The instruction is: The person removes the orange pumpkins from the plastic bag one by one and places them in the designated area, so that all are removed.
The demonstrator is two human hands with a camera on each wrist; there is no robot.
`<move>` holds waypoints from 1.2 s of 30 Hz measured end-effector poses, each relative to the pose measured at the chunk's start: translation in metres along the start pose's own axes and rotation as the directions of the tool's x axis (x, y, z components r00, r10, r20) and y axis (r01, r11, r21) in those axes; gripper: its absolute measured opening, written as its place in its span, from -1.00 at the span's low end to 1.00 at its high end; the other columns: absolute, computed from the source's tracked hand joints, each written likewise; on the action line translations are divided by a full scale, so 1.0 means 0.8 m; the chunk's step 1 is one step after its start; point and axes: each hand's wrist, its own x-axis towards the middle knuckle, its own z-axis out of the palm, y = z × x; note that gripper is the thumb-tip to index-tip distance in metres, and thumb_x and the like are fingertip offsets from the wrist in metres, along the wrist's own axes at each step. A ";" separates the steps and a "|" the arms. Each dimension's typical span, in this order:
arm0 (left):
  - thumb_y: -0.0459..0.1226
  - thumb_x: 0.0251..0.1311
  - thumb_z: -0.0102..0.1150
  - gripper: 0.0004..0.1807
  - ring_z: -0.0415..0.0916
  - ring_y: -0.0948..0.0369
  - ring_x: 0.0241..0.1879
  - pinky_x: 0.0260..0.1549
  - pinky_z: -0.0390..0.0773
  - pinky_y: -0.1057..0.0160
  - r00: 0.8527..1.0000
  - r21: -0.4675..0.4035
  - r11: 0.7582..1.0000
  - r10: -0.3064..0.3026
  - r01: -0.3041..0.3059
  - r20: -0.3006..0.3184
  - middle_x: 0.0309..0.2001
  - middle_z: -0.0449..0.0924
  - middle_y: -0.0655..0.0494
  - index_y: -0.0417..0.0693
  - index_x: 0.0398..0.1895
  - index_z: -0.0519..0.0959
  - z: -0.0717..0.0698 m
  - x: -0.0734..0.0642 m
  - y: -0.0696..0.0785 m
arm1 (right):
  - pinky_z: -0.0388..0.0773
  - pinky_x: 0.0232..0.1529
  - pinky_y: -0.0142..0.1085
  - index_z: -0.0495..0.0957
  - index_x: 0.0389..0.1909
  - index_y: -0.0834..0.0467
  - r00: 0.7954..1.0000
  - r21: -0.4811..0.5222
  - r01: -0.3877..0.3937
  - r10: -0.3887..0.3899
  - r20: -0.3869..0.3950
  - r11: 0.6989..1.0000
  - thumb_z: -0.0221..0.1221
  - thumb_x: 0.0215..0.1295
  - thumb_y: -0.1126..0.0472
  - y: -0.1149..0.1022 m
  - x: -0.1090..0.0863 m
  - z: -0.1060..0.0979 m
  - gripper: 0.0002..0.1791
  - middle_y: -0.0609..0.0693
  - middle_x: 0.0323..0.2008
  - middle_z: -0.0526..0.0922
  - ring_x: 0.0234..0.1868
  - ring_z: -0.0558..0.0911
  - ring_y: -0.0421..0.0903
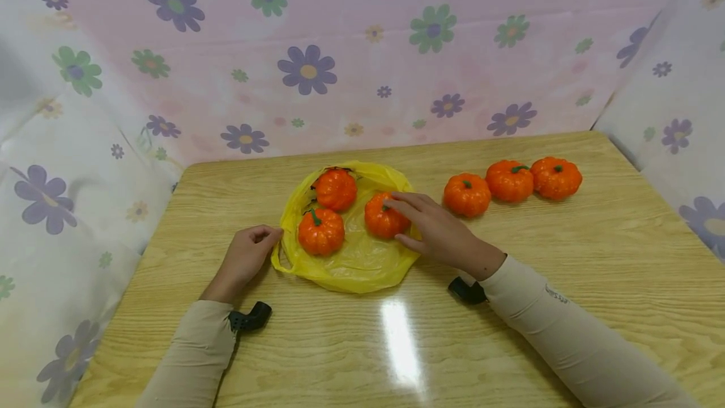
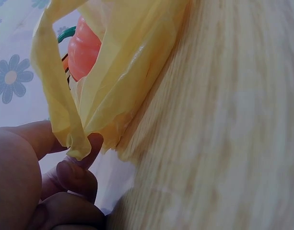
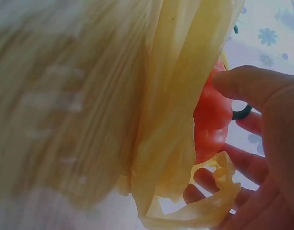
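A yellow plastic bag [image 1: 362, 269] lies with its mouth spread wide on the table. My left hand [image 1: 249, 257] pinches its left handle; in the left wrist view the thumb and fingers [image 2: 77, 179] close on the strip of plastic. Two orange toy pumpkins, one upper [image 1: 337, 189] and one lower [image 1: 321, 232], sit in the bag's left half. Over a third pumpkin [image 1: 382, 219], on the right side of the bag, my right hand [image 1: 438, 228] rests with fingers across its top and thumb at its side. In the right wrist view, the right handle [image 3: 204, 211] hangs about the fingers.
Three more pumpkins stand in a row to the right on the wooden table [image 1: 566, 257]: a near one [image 1: 467, 195], a middle one [image 1: 509, 181] and a far one [image 1: 557, 178]. Flowered cloth [image 1: 362, 36] hangs behind the table and along both sides.
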 end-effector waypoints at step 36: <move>0.05 0.44 0.06 -0.55 0.38 0.18 -0.31 -0.29 0.36 0.32 1.000 0.024 1.000 0.020 -0.020 0.000 -0.38 0.56 0.14 -0.14 -0.14 0.69 -0.001 -0.001 0.001 | 0.13 0.44 0.21 0.39 0.15 0.12 0.990 0.082 -0.042 0.052 -0.128 0.996 0.44 0.17 0.14 -0.012 -0.004 -0.015 -0.41 0.20 0.39 0.37 0.53 0.15 0.22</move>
